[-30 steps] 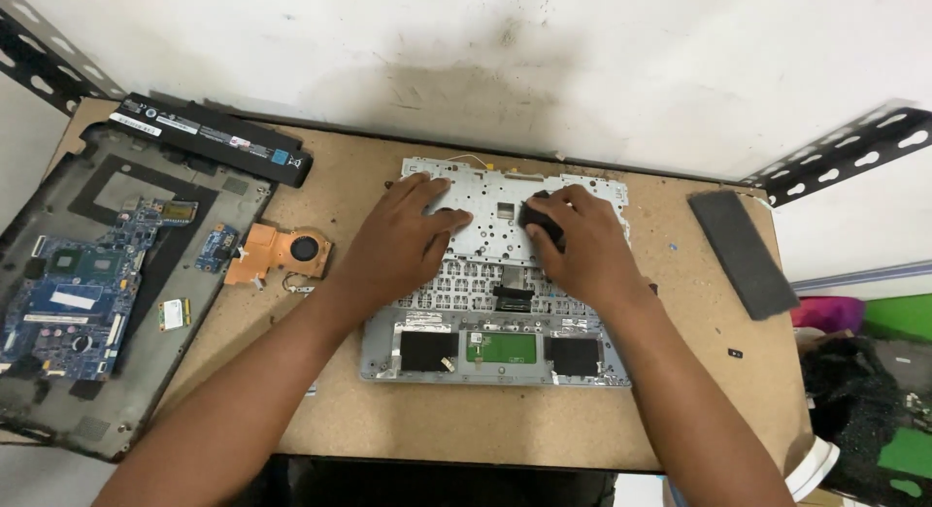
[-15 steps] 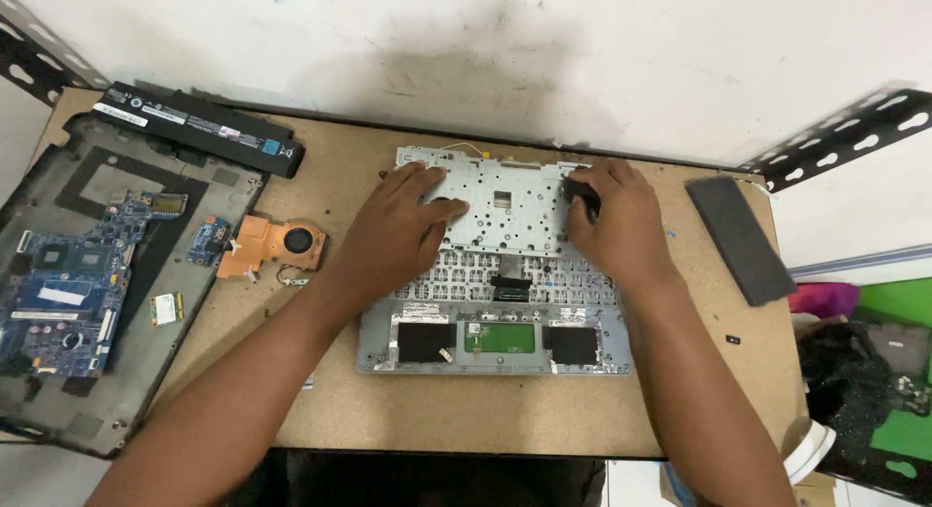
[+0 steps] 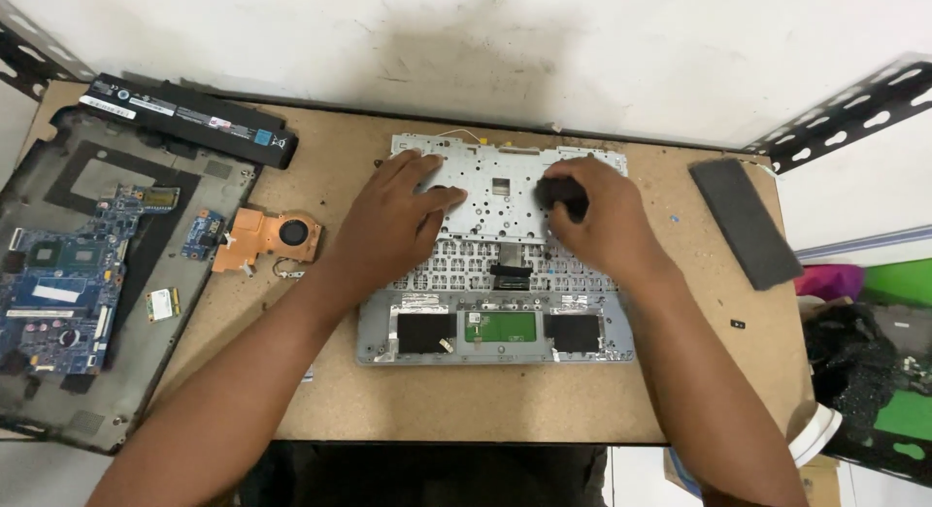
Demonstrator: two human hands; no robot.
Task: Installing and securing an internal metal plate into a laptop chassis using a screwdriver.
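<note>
My right hand [image 3: 602, 221] closed around a small dark tool [image 3: 560, 194], pressing it on the upturned laptop palmrest [image 3: 495, 327] lying long-side along the table's [image 3: 408, 400] back edge; my left hand [image 3: 393, 221] lay flat and spread beside it, steadying the metal plate.

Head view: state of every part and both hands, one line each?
Palmrest panel: face down, underside exposed, flat on table.
Left hand: flat on the panel's metal plate.
Right hand: closed on a small dark object, on the plate.
Battery: out, lying at table's rear left.
Fan and heatsink: removed, loose on table.
Base shell: open, blue board inside.
Dark flat piece: loose, far right.
</note>
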